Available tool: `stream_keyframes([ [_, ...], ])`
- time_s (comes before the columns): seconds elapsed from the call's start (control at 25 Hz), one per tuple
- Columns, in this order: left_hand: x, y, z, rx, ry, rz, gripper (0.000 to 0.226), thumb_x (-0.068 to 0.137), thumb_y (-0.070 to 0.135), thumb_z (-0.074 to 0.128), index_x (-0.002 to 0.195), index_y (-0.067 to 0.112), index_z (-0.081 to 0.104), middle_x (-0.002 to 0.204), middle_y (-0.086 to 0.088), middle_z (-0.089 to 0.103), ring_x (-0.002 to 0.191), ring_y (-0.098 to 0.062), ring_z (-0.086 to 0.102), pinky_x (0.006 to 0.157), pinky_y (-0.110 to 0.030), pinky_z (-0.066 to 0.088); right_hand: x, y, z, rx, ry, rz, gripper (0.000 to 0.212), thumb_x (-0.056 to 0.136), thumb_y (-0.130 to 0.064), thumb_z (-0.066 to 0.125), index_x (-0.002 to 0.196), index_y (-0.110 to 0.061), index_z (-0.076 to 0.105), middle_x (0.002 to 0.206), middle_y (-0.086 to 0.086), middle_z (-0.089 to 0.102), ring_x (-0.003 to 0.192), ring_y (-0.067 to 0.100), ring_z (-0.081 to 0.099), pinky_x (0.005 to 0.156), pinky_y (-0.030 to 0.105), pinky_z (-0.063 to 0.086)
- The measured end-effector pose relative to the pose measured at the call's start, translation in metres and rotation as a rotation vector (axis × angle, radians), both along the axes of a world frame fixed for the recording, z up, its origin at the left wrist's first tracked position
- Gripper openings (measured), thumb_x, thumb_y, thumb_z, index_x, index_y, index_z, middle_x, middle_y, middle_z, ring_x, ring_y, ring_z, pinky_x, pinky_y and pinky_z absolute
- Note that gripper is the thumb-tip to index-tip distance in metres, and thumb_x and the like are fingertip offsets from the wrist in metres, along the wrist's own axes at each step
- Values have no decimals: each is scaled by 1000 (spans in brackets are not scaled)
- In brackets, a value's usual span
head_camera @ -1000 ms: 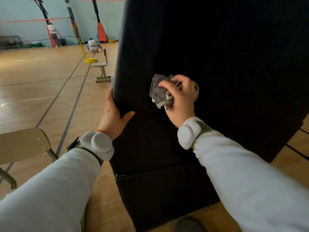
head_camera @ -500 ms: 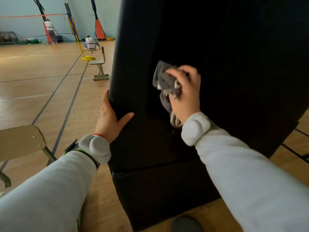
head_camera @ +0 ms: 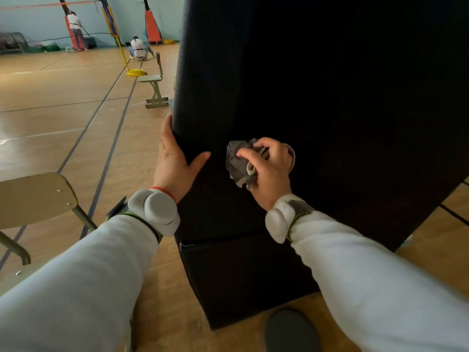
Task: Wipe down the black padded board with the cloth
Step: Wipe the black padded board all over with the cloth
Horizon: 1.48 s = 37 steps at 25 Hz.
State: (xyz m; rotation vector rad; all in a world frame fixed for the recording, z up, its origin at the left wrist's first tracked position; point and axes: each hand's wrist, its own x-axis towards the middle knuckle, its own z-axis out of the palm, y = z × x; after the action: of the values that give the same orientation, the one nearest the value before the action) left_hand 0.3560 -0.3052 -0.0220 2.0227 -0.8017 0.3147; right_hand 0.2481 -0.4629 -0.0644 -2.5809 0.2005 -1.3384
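A tall black padded board [head_camera: 330, 97] stands upright on the wooden gym floor and fills the right half of the view. My left hand [head_camera: 175, 161] grips its left edge, thumb on the front face and fingers wrapped behind. My right hand [head_camera: 269, 171] is closed on a crumpled grey cloth [head_camera: 237, 163] and presses it against the board's front, a little right of my left hand. Both wrists carry white bands over pale sleeves.
A tan chair [head_camera: 38, 196] stands close on the left. Another chair [head_camera: 154, 85] sits farther back beside the board's edge, near a yellow pole base [head_camera: 136, 71]. Two people [head_camera: 138, 48] are at the far wall. A dark shoe tip [head_camera: 291, 329] shows at the board's foot.
My right hand rose with the cloth, then came back down the board's face. My left hand kept its grip on the edge.
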Motion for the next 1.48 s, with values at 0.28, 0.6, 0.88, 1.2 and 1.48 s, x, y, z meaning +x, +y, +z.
stream_keyframes([
  [0.28, 6, 6, -12, 52, 94, 8, 99, 79, 29, 71, 147, 19, -1, 150, -10, 24, 135, -31, 30, 108, -47, 32, -1, -19, 71, 95, -283, -55, 31, 76, -17, 64, 107, -21, 65, 116, 10, 50, 106, 22, 44, 87, 50, 43],
  [0.6, 2, 10, -30, 22, 72, 29, 95, 82, 29, 68, 148, 15, 1, 152, -9, 21, 138, -26, 25, 111, -43, 29, 8, 2, -19, 47, -95, -24, 41, 70, -16, 70, 105, -30, 55, 116, -2, 34, 105, 25, 39, 86, 43, 38],
  [0.88, 2, 22, -49, 63, 135, 4, 94, 83, 27, 67, 148, 15, 0, 151, -12, 23, 136, -30, 29, 108, -47, 32, -14, 3, -41, 49, 3, 34, 37, 68, -10, 73, 102, -23, 64, 114, 0, 40, 103, 20, 38, 85, 48, 42],
  [1.2, 5, 19, -61, 22, 129, 33, 91, 84, 31, 65, 147, 16, 1, 149, -11, 25, 135, -29, 30, 107, -48, 34, 15, 7, -22, 119, -233, -107, 34, 73, -16, 69, 104, -29, 60, 116, -5, 37, 109, 19, 37, 92, 50, 36],
  [1.48, 4, 19, -70, -9, 80, 54, 97, 79, 31, 71, 147, 12, 6, 149, -10, 24, 137, -26, 27, 110, -42, 31, -5, 16, -103, 80, 121, -48, 22, 74, -28, 58, 94, -23, 66, 112, 2, 39, 102, 25, 36, 89, 50, 38],
])
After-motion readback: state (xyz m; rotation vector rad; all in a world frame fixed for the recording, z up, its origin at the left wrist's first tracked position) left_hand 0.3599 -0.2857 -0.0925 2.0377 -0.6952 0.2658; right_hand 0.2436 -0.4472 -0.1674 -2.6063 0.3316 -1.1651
